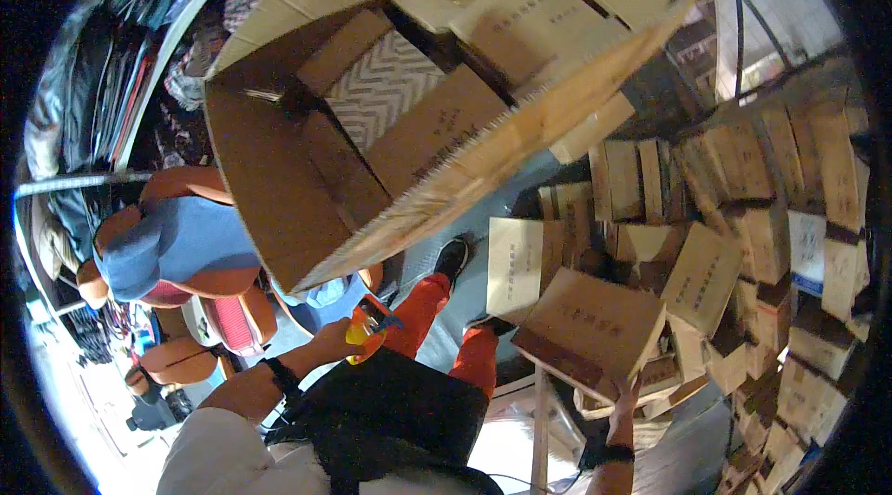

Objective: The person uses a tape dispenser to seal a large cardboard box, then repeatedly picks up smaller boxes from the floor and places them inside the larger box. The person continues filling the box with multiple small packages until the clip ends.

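Note:
My left hand (331,345) is closed around an orange-and-yellow hand tool (366,336), which looks like a packing-tape dispenser. My right hand (625,392) grips the near lower edge of a closed brown cardboard box (592,328) with printing on top. Ahead of me stands a large open carton (432,223), its flaps spread outward. Inside it lie several smaller cardboard boxes (446,125) and a piece with a white zigzag pattern (387,87). The far part of the carton is cut off by the picture's top edge.
Many cardboard boxes (739,160) are piled along the right side. Blue and red cushioned seats with brown edges (195,244) stand at the left. Dark garments or bags (118,97) hang beyond them. Grey floor (425,334) shows around my feet.

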The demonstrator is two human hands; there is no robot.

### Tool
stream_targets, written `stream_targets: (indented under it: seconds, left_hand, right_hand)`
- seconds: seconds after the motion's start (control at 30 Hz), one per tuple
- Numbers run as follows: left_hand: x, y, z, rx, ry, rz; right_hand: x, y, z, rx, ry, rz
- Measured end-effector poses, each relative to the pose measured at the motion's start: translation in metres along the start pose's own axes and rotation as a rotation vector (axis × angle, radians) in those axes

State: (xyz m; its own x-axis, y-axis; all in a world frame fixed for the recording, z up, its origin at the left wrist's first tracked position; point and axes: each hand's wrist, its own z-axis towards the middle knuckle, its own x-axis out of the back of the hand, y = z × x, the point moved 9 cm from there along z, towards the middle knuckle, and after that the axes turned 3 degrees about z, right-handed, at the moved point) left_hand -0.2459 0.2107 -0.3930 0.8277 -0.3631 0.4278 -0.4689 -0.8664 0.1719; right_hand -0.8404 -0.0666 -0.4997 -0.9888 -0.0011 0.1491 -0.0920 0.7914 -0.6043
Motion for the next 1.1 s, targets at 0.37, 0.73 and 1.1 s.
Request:
stream_targets:
  seconds: [0.37, 0.73, 1.1]
  left_hand:
    - [0.021, -0.061, 0.011, -0.026, -0.046, -0.040]
    - [0.042, -0.128, 0.003, 0.030, 0.193, -0.251]
    - [-0.004, -0.193, -0.024, 0.108, 0.279, -0.637]
  right_hand:
    - [-0.021, -0.207, -0.202, 0.210, -0.037, 0.106]
    - [-0.306, -0.448, -0.296, 0.401, -0.439, -0.094]
    - [-0.672, -0.415, -0.212, 0.355, -0.663, -0.565]
